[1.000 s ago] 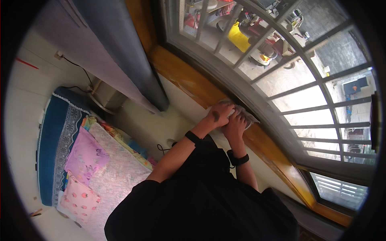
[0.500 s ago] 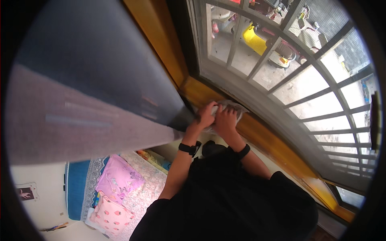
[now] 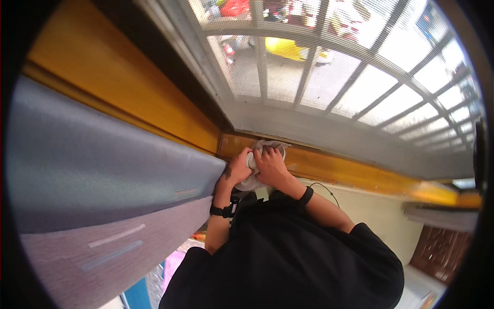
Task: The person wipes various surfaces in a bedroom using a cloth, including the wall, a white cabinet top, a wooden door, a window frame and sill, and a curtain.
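A crumpled, whitish cloth (image 3: 250, 183) lies bunched on the yellow-brown wooden window sill (image 3: 329, 164), close to its left corner. My left hand (image 3: 238, 168) is closed on the left side of the cloth. From the right, my right hand (image 3: 271, 166) presses on it with curled fingers, gripping its top. Part of the cloth shows between the two hands and beyond my right fingertips; the rest is hidden under them. Both wrists wear black bands. A blue-grey and mauve curtain (image 3: 113, 180) hangs right beside my left forearm.
Past the sill stands a window with a mesh screen and metal bars (image 3: 311, 67); a yellow vehicle (image 3: 285, 49) is outside. An orange-brown wooden frame (image 3: 123, 87) rises at the left. A thin dark cable (image 3: 329, 189) runs along the wall below the sill.
My view has turned, so the curtain and window frame lie flatter and less of the bed shows. Both hands have shifted slightly left and down in the picture, still on the cloth.
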{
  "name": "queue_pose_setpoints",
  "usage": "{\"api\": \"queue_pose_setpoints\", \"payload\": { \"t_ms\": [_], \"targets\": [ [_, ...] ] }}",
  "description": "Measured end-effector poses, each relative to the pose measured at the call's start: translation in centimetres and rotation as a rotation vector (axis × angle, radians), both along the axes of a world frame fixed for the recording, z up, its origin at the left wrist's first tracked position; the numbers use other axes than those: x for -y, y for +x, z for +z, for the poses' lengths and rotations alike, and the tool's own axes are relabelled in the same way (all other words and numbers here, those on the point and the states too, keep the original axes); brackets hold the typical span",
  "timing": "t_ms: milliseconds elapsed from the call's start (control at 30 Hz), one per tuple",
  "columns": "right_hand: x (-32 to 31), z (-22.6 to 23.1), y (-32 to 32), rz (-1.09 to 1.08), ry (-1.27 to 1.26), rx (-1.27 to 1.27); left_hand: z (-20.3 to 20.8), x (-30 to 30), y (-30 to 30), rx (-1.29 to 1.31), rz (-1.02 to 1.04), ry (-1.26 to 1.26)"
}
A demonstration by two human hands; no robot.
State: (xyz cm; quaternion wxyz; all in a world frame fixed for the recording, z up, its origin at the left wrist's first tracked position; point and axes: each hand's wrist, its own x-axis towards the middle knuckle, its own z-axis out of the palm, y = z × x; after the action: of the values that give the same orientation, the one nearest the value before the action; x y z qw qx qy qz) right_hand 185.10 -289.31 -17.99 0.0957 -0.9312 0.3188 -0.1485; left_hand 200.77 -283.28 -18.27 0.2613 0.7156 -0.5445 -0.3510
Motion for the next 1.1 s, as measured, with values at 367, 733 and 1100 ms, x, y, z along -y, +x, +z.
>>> {"api": "queue_pose_setpoints", "payload": {
  "t_ms": [367,733,1100],
  "targets": [
    [0.4,-0.4,-0.9,-0.059,0.104,0.085,-1.7,-0.5,2.3,-0.244,-0.348,-0.21],
    [-3.8,19.6,-4.8,-0.097,-0.3,0.278,11.9,-0.8,0.7,-0.131,-0.508,-1.031],
    [4.1,23.8,-9.0,0.02,-0.776,0.48,15.1,7.2,-9.7,0.099,0.112,-1.401]
  ]
}}
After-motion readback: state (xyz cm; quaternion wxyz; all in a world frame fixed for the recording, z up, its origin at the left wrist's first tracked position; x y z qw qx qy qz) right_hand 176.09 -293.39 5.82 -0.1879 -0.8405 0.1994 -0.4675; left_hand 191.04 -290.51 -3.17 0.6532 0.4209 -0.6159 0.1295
